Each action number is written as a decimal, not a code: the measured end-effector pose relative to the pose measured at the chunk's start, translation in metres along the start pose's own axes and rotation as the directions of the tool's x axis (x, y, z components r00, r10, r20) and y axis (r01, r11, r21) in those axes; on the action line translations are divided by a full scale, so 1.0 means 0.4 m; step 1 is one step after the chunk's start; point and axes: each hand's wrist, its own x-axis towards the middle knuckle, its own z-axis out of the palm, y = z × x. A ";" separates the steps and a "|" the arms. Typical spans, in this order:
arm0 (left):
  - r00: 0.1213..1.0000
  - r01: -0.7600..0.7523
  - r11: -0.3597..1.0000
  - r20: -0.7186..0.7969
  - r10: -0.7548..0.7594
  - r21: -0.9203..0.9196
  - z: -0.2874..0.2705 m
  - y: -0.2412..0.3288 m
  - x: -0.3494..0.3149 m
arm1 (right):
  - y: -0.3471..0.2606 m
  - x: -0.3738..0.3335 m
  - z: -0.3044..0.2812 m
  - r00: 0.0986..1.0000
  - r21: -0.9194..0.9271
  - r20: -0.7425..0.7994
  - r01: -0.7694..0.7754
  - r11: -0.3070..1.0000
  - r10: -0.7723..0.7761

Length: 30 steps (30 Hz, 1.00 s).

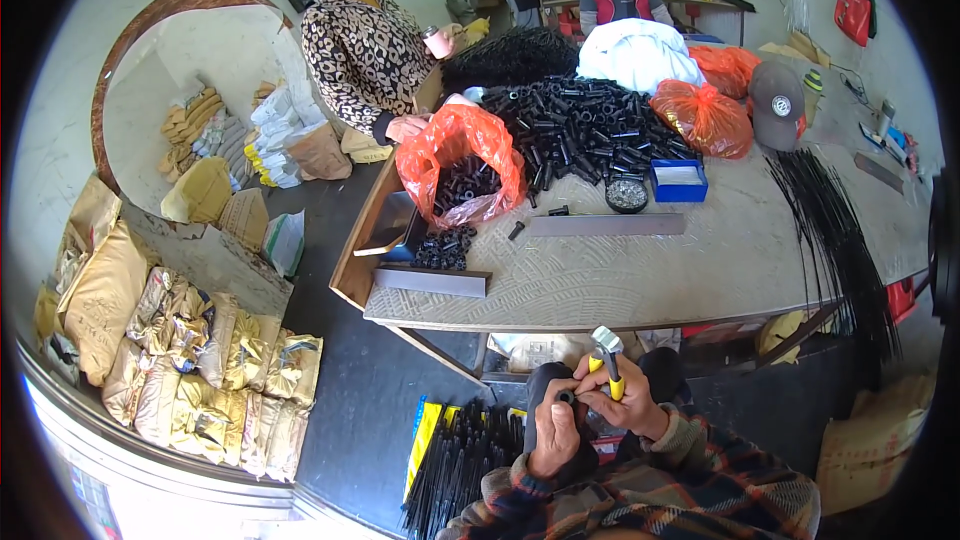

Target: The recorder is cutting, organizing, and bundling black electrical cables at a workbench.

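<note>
Left hand wrapped around short black tubular part, hollow end facing up, held near knees, just short of surface. Right hand curled around grips of yellow-handled tool, silver head pointing up, fingertips close beside part; contact unclear. On surface: large heap of black parts, red plastic bag with more inside, blue box, flat metal bar. Black rods bundled low, left of left hand.
</note>
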 end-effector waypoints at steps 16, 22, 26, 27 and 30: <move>0.997 0.058 0.998 0.042 -0.059 0.014 0.011 -0.001 0.006 | -0.031 0.028 -0.056 0.989 -0.201 0.145 0.044 0.979 -0.015; 0.998 0.065 0.997 -0.006 -0.065 -0.036 0.011 0.005 0.014 | -0.005 0.015 -0.029 0.996 -0.143 0.088 0.010 0.990 0.003; 0.999 0.019 1.000 -0.029 -0.019 0.006 0.014 0.000 0.022 | -0.008 0.018 -0.024 0.998 -0.117 0.059 0.013 0.993 -0.006; 1.000 -0.017 0.997 -0.024 0.019 0.071 0.014 0.007 0.029 | -0.006 0.018 -0.017 1.000 -0.056 0.018 -0.004 0.998 0.005; 0.999 -0.031 0.988 -0.001 0.032 0.151 0.013 -0.003 0.021 | 0.009 -0.007 0.006 0.994 0.057 -0.085 -0.062 0.996 0.067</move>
